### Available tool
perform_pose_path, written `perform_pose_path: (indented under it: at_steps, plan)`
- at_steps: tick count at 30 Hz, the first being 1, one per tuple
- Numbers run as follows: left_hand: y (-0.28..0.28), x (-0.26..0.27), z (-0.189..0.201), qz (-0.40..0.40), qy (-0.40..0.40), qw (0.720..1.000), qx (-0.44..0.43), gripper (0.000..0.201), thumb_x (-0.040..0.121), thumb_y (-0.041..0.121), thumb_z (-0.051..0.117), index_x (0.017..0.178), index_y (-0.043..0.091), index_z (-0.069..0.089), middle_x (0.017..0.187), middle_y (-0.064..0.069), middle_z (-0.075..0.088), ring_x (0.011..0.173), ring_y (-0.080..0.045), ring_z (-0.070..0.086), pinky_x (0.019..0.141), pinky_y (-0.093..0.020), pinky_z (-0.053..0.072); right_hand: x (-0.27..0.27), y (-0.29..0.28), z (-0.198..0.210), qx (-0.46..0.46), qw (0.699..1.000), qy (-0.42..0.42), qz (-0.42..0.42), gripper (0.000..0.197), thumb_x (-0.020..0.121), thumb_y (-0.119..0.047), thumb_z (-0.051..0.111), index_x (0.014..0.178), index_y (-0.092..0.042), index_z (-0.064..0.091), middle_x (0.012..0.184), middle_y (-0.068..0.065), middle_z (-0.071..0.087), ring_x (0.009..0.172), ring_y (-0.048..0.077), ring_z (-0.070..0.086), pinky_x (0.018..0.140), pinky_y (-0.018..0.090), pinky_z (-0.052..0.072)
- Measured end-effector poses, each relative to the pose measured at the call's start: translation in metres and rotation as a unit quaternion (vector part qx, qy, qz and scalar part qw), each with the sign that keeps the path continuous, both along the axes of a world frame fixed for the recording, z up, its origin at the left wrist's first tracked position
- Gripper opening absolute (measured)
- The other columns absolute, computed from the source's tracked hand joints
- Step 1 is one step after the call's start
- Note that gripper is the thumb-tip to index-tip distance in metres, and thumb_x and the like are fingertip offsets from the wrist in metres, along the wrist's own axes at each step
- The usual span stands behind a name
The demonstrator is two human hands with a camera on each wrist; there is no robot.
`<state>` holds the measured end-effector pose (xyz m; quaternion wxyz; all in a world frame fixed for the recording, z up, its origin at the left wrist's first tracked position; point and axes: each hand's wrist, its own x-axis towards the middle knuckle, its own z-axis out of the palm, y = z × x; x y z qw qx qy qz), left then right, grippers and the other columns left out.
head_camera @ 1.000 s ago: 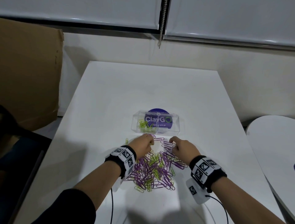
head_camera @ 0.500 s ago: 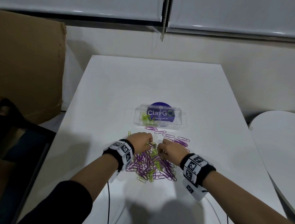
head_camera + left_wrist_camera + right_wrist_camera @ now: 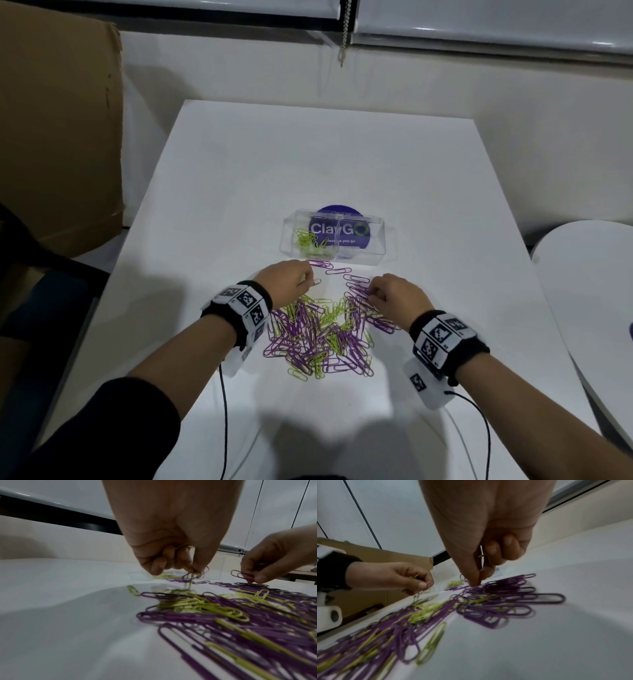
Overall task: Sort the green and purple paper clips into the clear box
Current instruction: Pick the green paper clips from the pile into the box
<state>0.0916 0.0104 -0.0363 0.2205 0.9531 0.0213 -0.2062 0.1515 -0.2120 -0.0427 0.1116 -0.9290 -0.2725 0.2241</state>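
Lying mixed near the tabletop's front edge, the paper clip pile point(image 3: 322, 329) sits just before the clear box point(image 3: 334, 238), whose left compartment holds green clips. Left hand point(image 3: 286, 282) pinches green clips; right hand point(image 3: 399, 296) pinches a purple clip point(image 3: 237, 574).

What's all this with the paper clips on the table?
A person is sorting a mixed pile of green and purple paper clips on a white table. The left hand pinches a few clips it has picked up; their colour is blurred. The right hand pinches a purple clip at the pile's edge. The clear box beyond the pile has green clips in its left compartment; the right one looks empty.
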Motion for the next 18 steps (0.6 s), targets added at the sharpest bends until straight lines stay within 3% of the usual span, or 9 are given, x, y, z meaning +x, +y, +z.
perform_pose_path:
  at_steps: [2,6,9,14,18]
  plan:
    - [0.001,-0.001,-0.001,0.033,-0.001,0.999,-0.028,0.018,0.098,0.026,0.035,0.095,0.012,0.046,0.083,-0.004,0.051,0.072,-0.021,0.046,0.059,-0.028,0.032,-0.001,-0.001,-0.001,-0.022,1.000,0.001,0.000,0.024,0.091,-0.028,0.052,0.111,-0.014,0.055,0.109,0.006,0.057,0.098,0.026,0.059,0.077,0.033,0.046]
    - [0.005,-0.003,-0.008,0.048,0.010,0.998,-0.038,0.020,0.098,0.021,0.032,0.083,0.011,0.041,0.079,-0.006,0.051,0.072,-0.022,0.045,0.064,-0.030,0.032,-0.013,0.009,0.001,0.005,0.998,-0.029,0.056,0.031,0.093,-0.029,0.049,0.122,-0.018,0.050,0.117,0.004,0.053,0.098,0.028,0.060,0.076,0.035,0.048]
    - [0.007,-0.003,-0.009,0.032,0.012,0.999,0.001,0.026,0.099,0.026,0.033,0.085,0.010,0.047,0.081,-0.006,0.053,0.075,-0.024,0.049,0.065,-0.029,0.033,-0.020,0.024,0.002,-0.006,0.989,-0.021,0.146,0.035,0.093,-0.021,0.047,0.128,-0.018,0.049,0.123,0.004,0.051,0.100,0.031,0.060,0.078,0.037,0.049]
    - [0.020,0.000,-0.002,0.050,-0.001,0.998,0.022,0.031,0.099,0.030,0.038,0.113,0.011,0.058,0.111,-0.008,0.065,0.098,-0.026,0.060,0.075,-0.028,0.040,-0.019,0.038,0.001,-0.065,0.975,-0.017,0.211,0.041,0.093,-0.017,0.049,0.133,-0.016,0.043,0.130,0.006,0.047,0.102,0.032,0.059,0.075,0.037,0.048]
    - [0.022,-0.001,0.004,0.020,0.005,1.000,0.019,0.042,0.096,0.032,0.046,0.136,0.021,0.042,0.131,-0.006,0.057,0.110,-0.023,0.058,0.087,-0.028,0.043,-0.016,0.037,0.001,-0.088,0.974,-0.021,0.209,0.033,0.094,-0.017,0.046,0.126,-0.013,0.046,0.122,0.009,0.052,0.101,0.032,0.058,0.074,0.037,0.046]
